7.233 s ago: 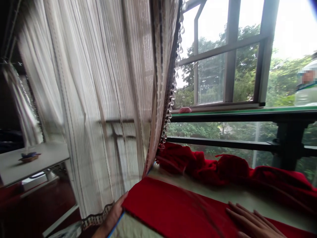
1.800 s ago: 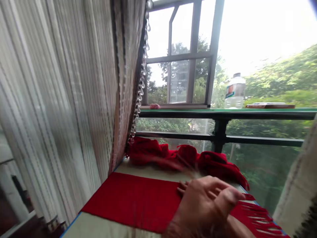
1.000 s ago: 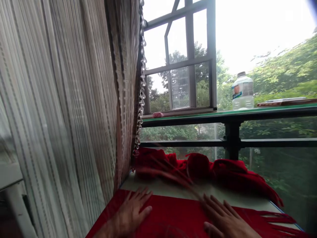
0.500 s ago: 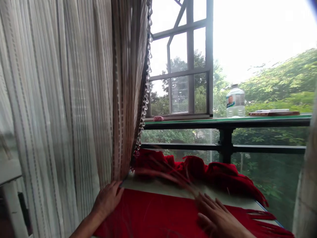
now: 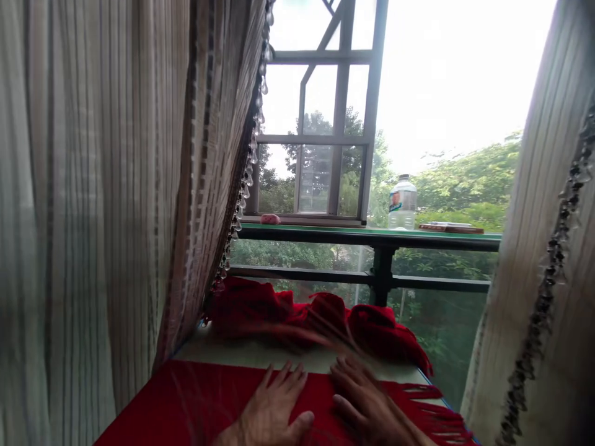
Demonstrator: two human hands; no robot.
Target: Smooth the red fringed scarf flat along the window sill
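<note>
With both hands flat, left hand [image 5: 272, 412] and right hand [image 5: 367, 406], fingers spread and gripping nothing, could drag the red scarf [image 5: 195, 402] into wrinkles or snag its fringe [image 5: 427, 415].

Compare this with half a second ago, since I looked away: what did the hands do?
The left hand left the curtain edge and slid right, now flat on the red scarf beside the right hand. Nothing was grasped. The bunched red cloth and bottle stayed put.
</note>
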